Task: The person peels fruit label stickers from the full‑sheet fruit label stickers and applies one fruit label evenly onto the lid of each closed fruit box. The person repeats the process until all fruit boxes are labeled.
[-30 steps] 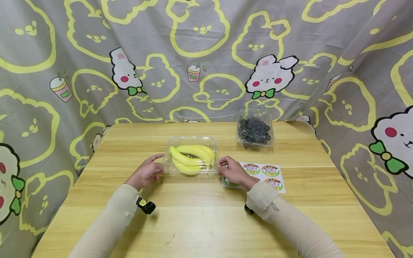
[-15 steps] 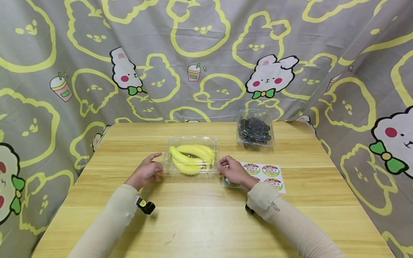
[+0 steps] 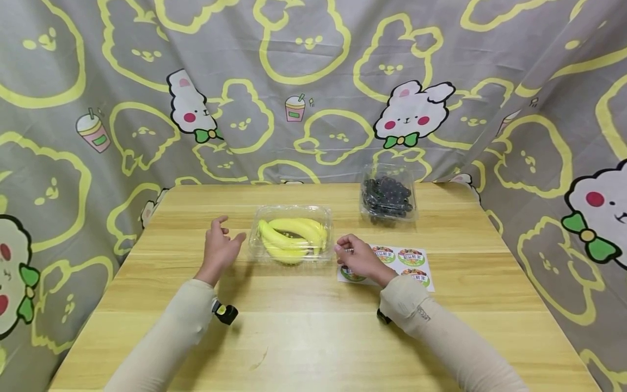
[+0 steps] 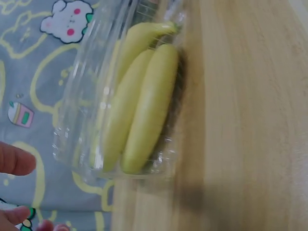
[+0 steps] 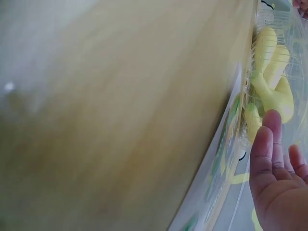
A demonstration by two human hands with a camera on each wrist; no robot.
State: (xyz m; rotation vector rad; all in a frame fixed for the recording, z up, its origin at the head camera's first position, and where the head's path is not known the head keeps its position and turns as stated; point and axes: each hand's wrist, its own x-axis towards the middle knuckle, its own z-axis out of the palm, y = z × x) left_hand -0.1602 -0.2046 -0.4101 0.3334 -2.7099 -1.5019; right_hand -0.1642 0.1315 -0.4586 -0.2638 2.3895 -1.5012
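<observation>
Nearest me, two beige sleeves with black wrist cameras (image 3: 226,313) reach in over the pale wood-grain bench (image 3: 313,343). The left hand (image 3: 220,250) is lifted with fingers spread, empty, just left of the box and apart from it. Opposite, the right hand (image 3: 360,258) has its fingers extended and slightly bent, gripping nothing; whether a fingertip brushes the box I can't tell. It partly covers a white sheet of round, colourful fruit-print stickers (image 3: 412,258) lying flat to the right. Between the hands, mid-bench, sits a clear plastic rectangular box (image 3: 291,208) of yellow curved bananas (image 3: 286,255). Farther right, another clear plastic box (image 3: 413,207) holds dark, round grapes (image 3: 387,196), before a grey cartoon-print curtain (image 3: 338,60). I'd judge the boxing of the bananas done, the lid apparently down; neither box shows a sticker, so any labelling seems left.
</observation>
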